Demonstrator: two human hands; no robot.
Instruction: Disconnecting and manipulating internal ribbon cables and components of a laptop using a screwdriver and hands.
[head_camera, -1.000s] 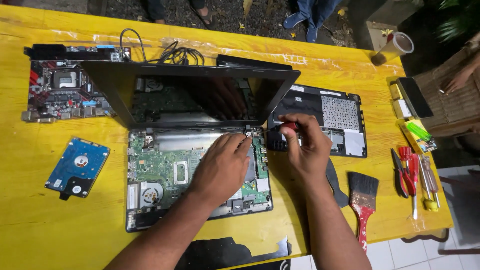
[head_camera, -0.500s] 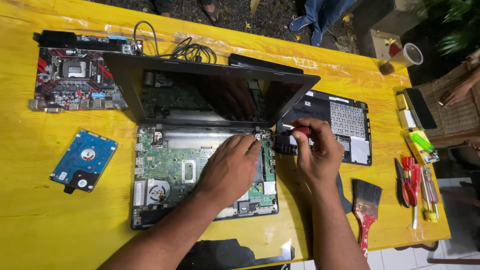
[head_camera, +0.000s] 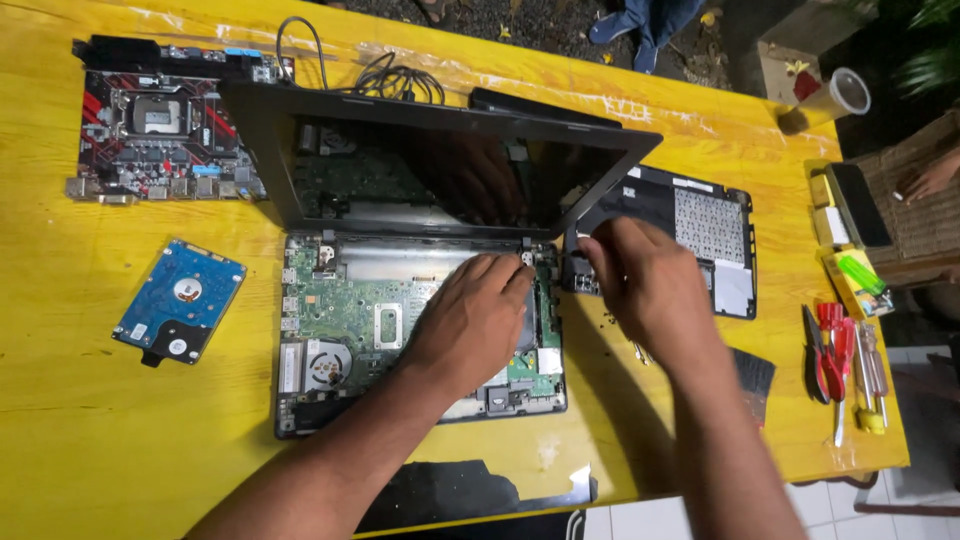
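Observation:
An opened laptop (head_camera: 330, 330) lies on the yellow table (head_camera: 120, 440) with its green mainboard bare and its dark screen (head_camera: 420, 170) tilted up. My left hand (head_camera: 470, 320) rests flat on the board, fingertips at the right hinge bracket (head_camera: 527, 258), holding nothing. My right hand (head_camera: 640, 280) hovers just right of that hinge, at the base's corner. Its fingers are bunched together. The small red-handled screwdriver seen in them earlier is hidden behind the hand.
A red-and-black desktop motherboard (head_camera: 160, 130) and a blue hard drive (head_camera: 180, 300) lie at left. A removed keyboard cover (head_camera: 710, 240) lies right of the laptop, with loose screws (head_camera: 612, 322), a brush (head_camera: 755, 375) and red pliers (head_camera: 830, 355). Another person's hand (head_camera: 935, 175) is at far right.
My right hand has turned and settled lower by the hinge corner, so the screwdriver no longer shows. My left hand stays on the board, and the view has shifted slightly.

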